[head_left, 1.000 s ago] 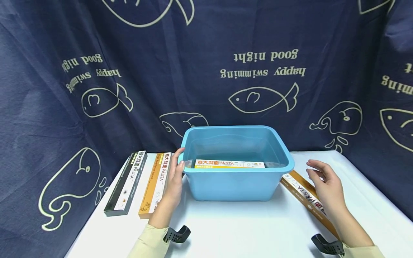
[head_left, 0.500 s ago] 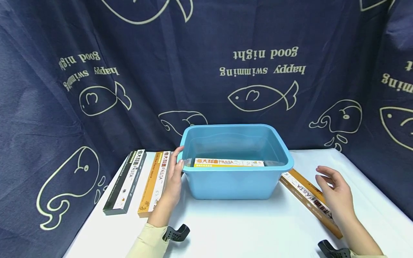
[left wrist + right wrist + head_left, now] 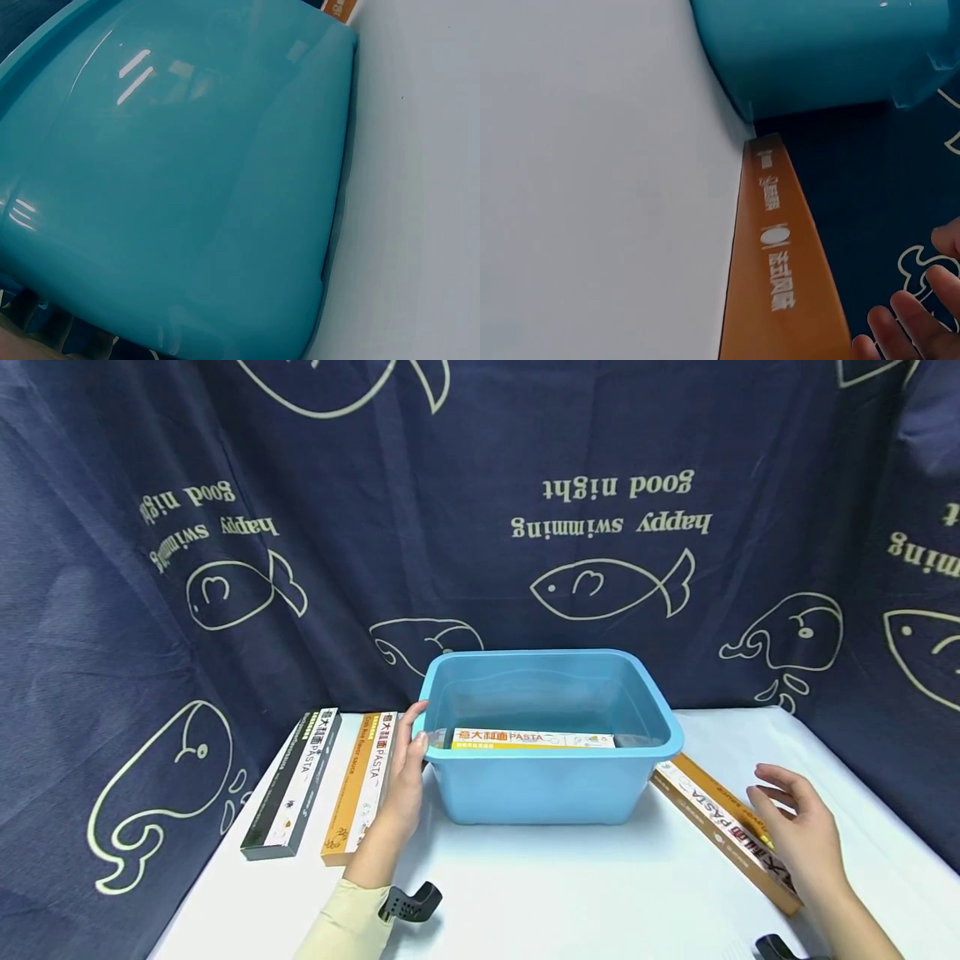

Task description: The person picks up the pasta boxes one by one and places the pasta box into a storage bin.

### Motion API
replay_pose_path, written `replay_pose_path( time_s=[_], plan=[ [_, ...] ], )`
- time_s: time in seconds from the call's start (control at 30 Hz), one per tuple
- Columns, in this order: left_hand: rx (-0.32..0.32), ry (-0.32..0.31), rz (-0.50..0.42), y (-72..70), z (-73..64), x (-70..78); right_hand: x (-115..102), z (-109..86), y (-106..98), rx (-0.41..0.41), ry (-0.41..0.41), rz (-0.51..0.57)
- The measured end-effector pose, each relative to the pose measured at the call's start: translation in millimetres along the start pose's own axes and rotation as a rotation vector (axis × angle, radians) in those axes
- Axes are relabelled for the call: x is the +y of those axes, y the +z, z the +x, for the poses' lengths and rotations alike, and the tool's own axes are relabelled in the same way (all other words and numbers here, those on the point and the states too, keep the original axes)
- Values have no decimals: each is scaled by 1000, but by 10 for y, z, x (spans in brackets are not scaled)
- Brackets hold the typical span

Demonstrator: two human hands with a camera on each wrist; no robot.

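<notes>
A light blue plastic bin stands at the middle of the table. At its left rim my left hand holds on, thumb on the near side and fingers at the outside. A pasta box lies inside the bin by the front wall. Slanting away from the bin's right side is a brown-orange pasta box, whose printed side shows in the right wrist view. My right hand hovers beside this box's near end, fingers loosely bent and holding nothing.
To the left lie a black-and-white pasta box and an orange-and-white pasta box, side by side. A dark blue cloth with fish drawings hangs behind and around the white table.
My right hand has drifted right and nearer to me, along the slanted pasta box. The left hand and the bin keep their places.
</notes>
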State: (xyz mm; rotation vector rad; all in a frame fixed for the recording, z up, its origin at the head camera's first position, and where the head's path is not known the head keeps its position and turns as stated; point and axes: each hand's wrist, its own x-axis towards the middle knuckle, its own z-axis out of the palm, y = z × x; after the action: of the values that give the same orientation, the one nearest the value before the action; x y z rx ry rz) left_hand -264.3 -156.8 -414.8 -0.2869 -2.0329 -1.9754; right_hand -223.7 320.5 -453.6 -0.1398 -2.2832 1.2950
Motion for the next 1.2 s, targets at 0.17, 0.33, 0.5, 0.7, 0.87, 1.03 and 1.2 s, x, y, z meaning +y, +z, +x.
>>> replay_pose_path(
  time_s=[0.17, 0.33, 0.5, 0.7, 0.87, 1.03, 1.2],
  plan=[
    [-5, 4, -6, -1, -3, 5, 105, -13, -9, -53, 20, -88],
    [-3, 3, -8, 5, -1, 12, 193, -12, -39, -123, -27, -179],
    [-2, 6, -4, 8, 2, 10, 185, 10, -48, -222, -5, -260],
    [6, 1, 10, -2, 6, 3, 128, 35, -11, -332, 43, -359],
    [3, 6, 14, -9, 6, -1, 118, 40, 4, -384, 33, -436],
    [4, 7, 25, -9, 7, 0, 119, 46, 5, -413, 12, -499],
    [2, 8, 26, -12, 10, -2, 121, 46, 20, -420, -2, -550]
  ],
)
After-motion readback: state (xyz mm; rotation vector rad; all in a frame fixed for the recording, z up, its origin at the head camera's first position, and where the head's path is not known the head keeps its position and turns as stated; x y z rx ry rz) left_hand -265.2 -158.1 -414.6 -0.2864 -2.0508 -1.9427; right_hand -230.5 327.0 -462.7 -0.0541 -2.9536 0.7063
